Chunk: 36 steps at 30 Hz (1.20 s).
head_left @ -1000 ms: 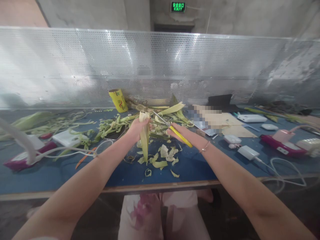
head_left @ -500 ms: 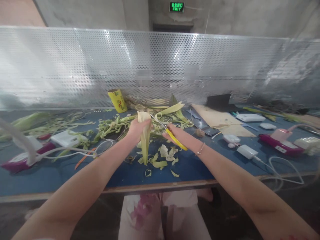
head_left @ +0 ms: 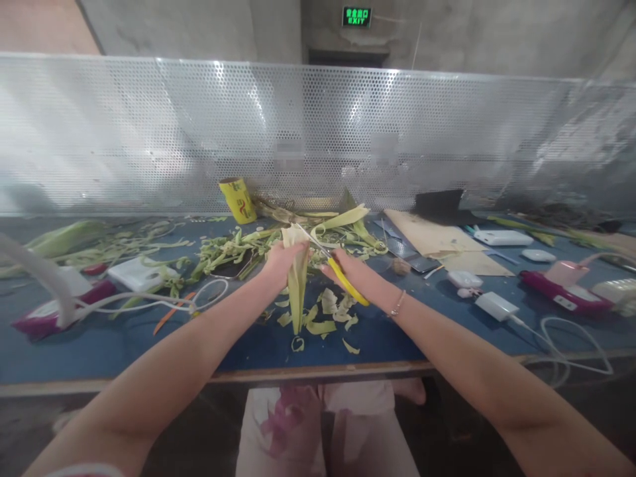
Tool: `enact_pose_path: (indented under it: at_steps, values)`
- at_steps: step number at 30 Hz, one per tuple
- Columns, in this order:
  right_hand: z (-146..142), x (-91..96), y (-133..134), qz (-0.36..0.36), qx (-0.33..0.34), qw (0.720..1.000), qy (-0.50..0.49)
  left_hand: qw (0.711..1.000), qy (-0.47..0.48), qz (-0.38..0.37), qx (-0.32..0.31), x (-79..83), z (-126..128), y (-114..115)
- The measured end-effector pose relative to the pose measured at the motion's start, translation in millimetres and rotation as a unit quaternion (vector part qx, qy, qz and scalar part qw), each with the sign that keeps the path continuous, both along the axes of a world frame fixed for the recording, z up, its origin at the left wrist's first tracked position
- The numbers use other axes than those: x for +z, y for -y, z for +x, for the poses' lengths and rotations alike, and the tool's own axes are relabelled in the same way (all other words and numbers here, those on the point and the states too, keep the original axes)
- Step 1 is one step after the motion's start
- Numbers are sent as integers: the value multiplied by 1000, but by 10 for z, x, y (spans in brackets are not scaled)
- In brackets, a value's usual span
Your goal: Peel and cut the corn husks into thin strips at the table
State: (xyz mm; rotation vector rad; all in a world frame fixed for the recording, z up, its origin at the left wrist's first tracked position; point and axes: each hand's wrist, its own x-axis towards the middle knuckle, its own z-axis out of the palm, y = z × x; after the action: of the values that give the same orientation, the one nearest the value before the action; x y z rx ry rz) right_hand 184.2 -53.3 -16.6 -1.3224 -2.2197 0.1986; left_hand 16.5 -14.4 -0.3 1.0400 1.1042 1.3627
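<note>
My left hand [head_left: 279, 260] is closed around a long pale-green corn husk [head_left: 297, 291], which hangs down from it to a narrow tip. In my right hand [head_left: 346, 266] are scissors with yellow handles [head_left: 350, 285]. Their metal blades point up and left, reaching the top of the husk by my left thumb; whether they bite into it I cannot make out. Small cut husk scraps [head_left: 328, 315] are scattered on the blue tabletop [head_left: 382, 341] below. Behind my hands lies a heap of curled green husk strips [head_left: 231, 248].
A yellow can [head_left: 238, 200] leans near the perforated metal screen [head_left: 318, 119]. To the left are a white box [head_left: 142, 273], cables and an orange strip [head_left: 171, 314]. On the right are brown paper [head_left: 430, 235], white chargers [head_left: 495, 306] and a magenta power strip [head_left: 566, 295].
The whole view has shifted slightly. The husk's upper part looks narrower and more folded in my left hand. Both hands keep their holds, with the scissors still against the husk's top.
</note>
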Motion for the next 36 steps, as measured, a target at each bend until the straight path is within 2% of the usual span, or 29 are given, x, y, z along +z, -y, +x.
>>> enact_pose_path:
  at_steps: [5,13,20,29,36]
  values:
    - [-3,-3,-27,-1,-4,1000,-3,1000,15,-2,-11,-60,38,-12]
    - [-16,-6,-3,-5,-10,999,35,998,23,23,54,-3,18,22]
    - [-20,-2,4,-6,-16,999,34,999,-10,35,11,-73,23,5]
    - [104,26,-91,-36,24,998,-48,995,-76,40,-40,-22,-2,38]
    - [120,76,-40,-35,42,998,-9,995,-87,44,7,29,-30,52]
